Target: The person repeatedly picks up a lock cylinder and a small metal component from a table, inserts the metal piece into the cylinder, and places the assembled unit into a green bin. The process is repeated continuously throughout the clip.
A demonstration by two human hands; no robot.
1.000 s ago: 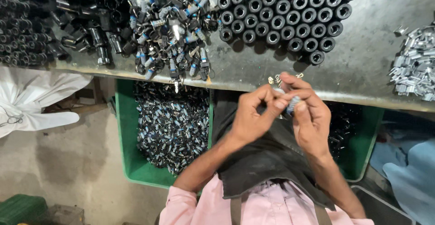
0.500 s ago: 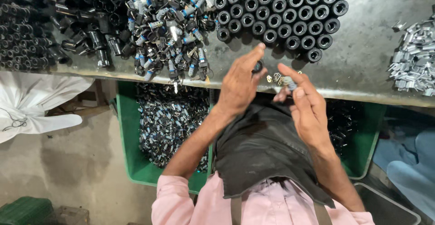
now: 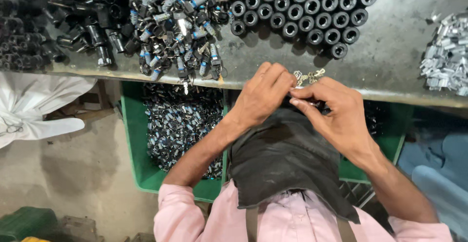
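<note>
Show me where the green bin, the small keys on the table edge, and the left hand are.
green bin (image 3: 130, 139): head view, on its left wall.
small keys (image 3: 308, 77): head view, on the middle of the bunch.
left hand (image 3: 263, 98): head view, on the back of the hand.

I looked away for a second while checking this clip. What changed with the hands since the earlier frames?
The left hand, which had reached up to the grey metal table edge half a second ago, drew back to meet the right hand; both now pinch a small part, mostly hidden, over the black apron. The rows of black round caps and green plastic bin stayed put.
</note>
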